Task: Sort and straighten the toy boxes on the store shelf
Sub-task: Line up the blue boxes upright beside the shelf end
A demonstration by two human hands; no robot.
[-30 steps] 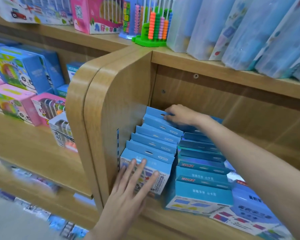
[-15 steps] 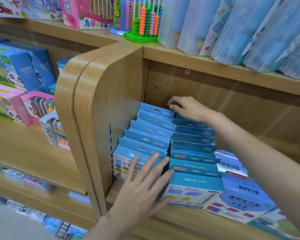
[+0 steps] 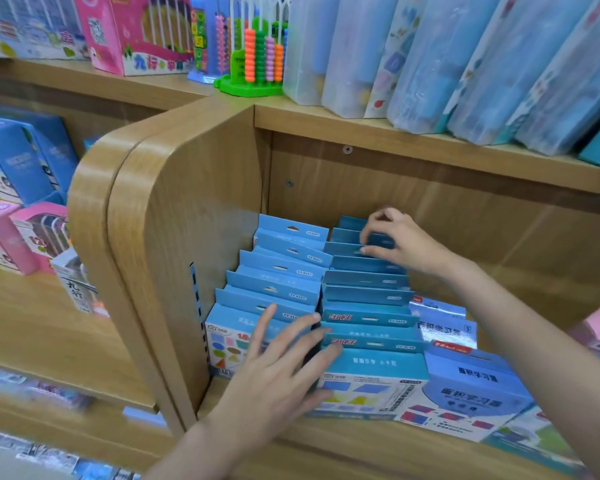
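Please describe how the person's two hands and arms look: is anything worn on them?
Both forearms are bare as far as the frame shows, with no sleeves in view. The left hand and right hand wear no gloves, and no ring, watch or bracelet is visible.

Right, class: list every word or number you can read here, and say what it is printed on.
"九行": pink box, top left.
"CY-0157": light blue box tabs.
"面积学习器": right-hand blue box.
All other print: too small or blurred to read.

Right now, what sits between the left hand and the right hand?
Head view: the darker blue row of boxes, standing upright, spans from the left hand at the front to the right hand at the back.
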